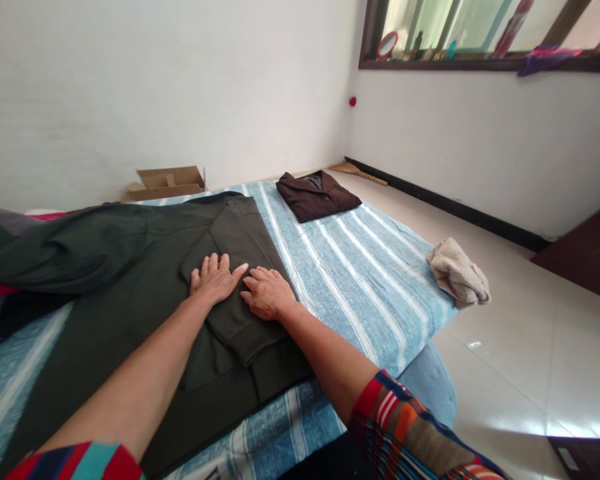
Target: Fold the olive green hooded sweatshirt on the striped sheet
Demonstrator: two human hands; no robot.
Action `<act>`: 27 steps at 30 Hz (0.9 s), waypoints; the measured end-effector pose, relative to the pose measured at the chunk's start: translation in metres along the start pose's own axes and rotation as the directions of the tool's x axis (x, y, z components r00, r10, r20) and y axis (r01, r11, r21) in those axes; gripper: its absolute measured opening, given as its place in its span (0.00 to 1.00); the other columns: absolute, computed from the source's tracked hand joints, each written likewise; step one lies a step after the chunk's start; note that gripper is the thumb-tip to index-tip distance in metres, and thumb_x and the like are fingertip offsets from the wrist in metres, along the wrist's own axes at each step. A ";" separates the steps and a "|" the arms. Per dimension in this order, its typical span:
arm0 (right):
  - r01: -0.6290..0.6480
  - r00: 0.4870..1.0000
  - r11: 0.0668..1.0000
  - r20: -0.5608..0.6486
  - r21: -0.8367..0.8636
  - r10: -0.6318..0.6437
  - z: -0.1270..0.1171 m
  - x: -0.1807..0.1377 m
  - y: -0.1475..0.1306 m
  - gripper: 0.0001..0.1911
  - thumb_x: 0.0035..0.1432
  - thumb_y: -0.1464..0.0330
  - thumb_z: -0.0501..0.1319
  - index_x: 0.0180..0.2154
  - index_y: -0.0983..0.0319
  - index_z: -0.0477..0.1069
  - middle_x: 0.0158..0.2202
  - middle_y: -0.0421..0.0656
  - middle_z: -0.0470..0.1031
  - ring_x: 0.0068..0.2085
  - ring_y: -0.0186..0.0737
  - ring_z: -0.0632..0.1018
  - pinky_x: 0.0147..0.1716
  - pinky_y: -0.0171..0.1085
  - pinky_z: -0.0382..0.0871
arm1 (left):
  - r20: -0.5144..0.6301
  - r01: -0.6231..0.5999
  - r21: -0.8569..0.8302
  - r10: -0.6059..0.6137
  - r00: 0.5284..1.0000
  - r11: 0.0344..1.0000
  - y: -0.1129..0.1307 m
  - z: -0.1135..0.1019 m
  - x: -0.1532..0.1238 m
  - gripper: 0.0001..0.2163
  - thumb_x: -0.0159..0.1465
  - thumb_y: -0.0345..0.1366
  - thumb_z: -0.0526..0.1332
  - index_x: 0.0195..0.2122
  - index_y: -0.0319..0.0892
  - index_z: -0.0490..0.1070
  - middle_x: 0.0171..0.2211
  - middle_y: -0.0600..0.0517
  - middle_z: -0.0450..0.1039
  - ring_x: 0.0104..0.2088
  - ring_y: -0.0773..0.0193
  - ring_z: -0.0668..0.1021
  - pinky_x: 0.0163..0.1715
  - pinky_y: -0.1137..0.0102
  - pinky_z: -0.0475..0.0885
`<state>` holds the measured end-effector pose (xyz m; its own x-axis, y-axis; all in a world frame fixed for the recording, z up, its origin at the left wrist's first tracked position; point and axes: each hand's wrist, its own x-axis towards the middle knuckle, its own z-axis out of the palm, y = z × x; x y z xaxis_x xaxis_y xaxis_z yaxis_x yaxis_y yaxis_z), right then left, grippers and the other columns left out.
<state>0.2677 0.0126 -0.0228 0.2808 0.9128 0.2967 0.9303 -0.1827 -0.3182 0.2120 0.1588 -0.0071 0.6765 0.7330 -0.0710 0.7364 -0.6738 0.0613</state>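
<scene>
A dark green long-sleeved jacket (pixel 110 347) lies spread over the bed, its near sleeve (pixel 245 230) folded in across the body with the cuff toward me. My left hand (pixel 214 279) rests flat on this sleeve, fingers spread and pointing away. Close beside it, my right hand (pixel 267 292) lies on the sleeve near the garment's right edge, its fingers slightly bent and apart. Both palms press on the cloth without gripping it. The jacket's other sleeve (pixel 80 247) stretches loosely to the left.
A folded dark brown garment (pixel 317 195) sits on the striped blue bedsheet (pixel 360 280). A beige cloth (pixel 459 272) hangs at the bed's right corner. Behind the bed stands an open cardboard box (pixel 170 183). More clothes (pixel 0 223) are heaped at left. A broom (pixel 360 173) lies by the wall.
</scene>
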 end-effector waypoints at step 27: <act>-0.001 1.000 0.999 0.003 -0.032 0.001 -0.002 0.000 -0.003 0.15 0.64 0.61 0.51 0.45 0.63 0.68 0.52 0.47 0.67 0.56 0.43 0.63 0.54 0.44 0.55 | -0.037 -0.069 0.006 0.069 0.997 0.998 -0.006 0.008 0.019 0.34 0.65 0.54 0.41 0.66 0.36 0.45 0.67 0.42 0.40 0.65 0.51 0.48 0.60 0.49 0.45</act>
<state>0.2658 0.0128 -0.0205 0.2806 0.9137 0.2938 0.9372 -0.1949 -0.2892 0.2209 0.1764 -0.0164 0.7252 0.6879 -0.0297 0.6882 -0.7230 0.0595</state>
